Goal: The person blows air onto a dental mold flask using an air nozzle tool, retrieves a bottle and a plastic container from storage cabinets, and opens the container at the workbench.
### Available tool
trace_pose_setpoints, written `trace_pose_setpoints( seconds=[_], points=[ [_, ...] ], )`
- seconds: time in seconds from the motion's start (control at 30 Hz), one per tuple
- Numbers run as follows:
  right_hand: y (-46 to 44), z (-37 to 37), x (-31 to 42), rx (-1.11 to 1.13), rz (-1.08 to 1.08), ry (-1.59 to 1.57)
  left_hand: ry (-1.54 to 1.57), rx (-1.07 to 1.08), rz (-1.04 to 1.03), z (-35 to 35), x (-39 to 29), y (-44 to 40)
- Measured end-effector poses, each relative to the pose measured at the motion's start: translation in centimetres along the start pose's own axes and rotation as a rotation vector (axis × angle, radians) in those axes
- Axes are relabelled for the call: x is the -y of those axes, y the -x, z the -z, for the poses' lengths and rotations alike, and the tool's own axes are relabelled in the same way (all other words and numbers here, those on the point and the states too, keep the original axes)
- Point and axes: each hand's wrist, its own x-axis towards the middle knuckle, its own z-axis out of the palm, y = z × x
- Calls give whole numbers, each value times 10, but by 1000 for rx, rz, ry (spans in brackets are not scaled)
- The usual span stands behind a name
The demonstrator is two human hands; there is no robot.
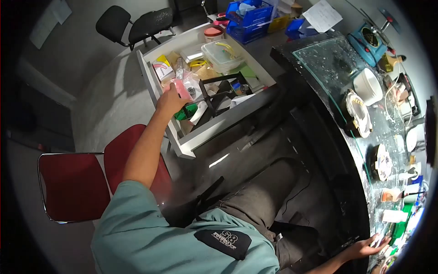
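My left hand [171,101] is inside the white drawer [210,132], at the near left edge of a pink packet [181,88]. Its index finger and thumb are apart and touch or lie just over the packet. A clear bag with a round metal part [191,90] lies beside the packet, and a green item [186,112] is just below the hand. My right hand [373,246] is far off at the lower right, by the bench edge, palm up with its fingers apart. Something small and white shows at its fingers, too bright to make out.
The drawer also holds a yellow-and-white box [163,67], a lidded clear container [222,55] and a black frame [219,93]. Blue bins [248,23] stand behind. The bench [319,59] carries a white tub [367,86] and plaster pieces [358,113]. Red chair [73,187] at left.
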Motion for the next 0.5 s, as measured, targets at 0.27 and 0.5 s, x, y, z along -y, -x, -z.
trace_pose_setpoints(
  seconds=[0.27, 0.5],
  points=[
    [130, 9, 101, 455, -274, -263, 542, 3, 114, -9, 1, -42],
    [226, -6, 126, 1405, -457, -482, 1313, -74, -34, 15, -75, -79]
  ],
)
